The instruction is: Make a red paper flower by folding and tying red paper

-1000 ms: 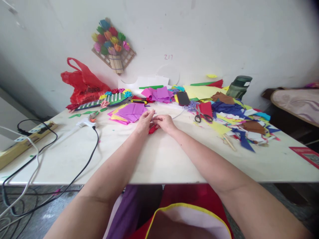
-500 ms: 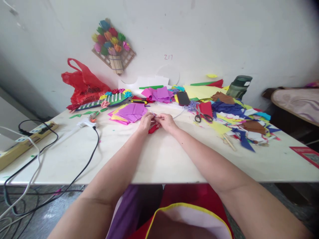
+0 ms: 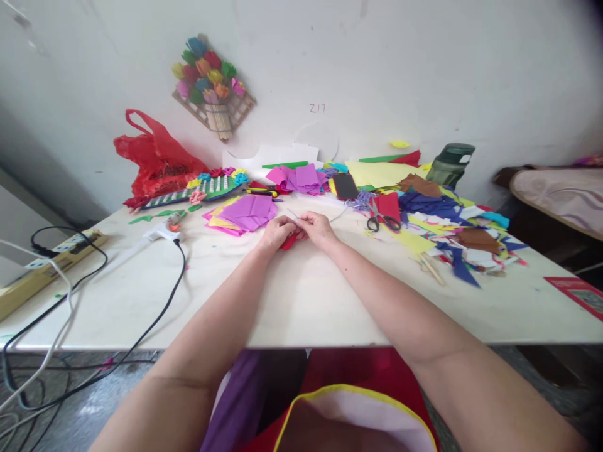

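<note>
My left hand [image 3: 279, 231] and my right hand [image 3: 316, 228] meet over the middle of the table, fingers pinched close together. Between and below them is a folded piece of red paper [image 3: 288, 242], mostly covered by the fingers. A thin pale lilac string [image 3: 338, 216] passes through the fingertips; its short end sticks out above them, and the rest trails right toward a tangle of lilac string [image 3: 362, 201]. Both hands are closed. Which fingers press the paper and which the string is partly hidden.
A stack of purple, yellow and pink paper [image 3: 247, 215] lies left of my hands, with a white glue gun [image 3: 162, 232] and its cord beyond. Scissors [image 3: 382, 220], a phone [image 3: 346, 186] and a pile of paper scraps [image 3: 464, 235] lie right. A green bottle [image 3: 450, 166] stands behind.
My fingertips have shifted slightly and drawn closer over the red paper. The short end of the string now shows above my fingers. Nothing else on the table has moved.
</note>
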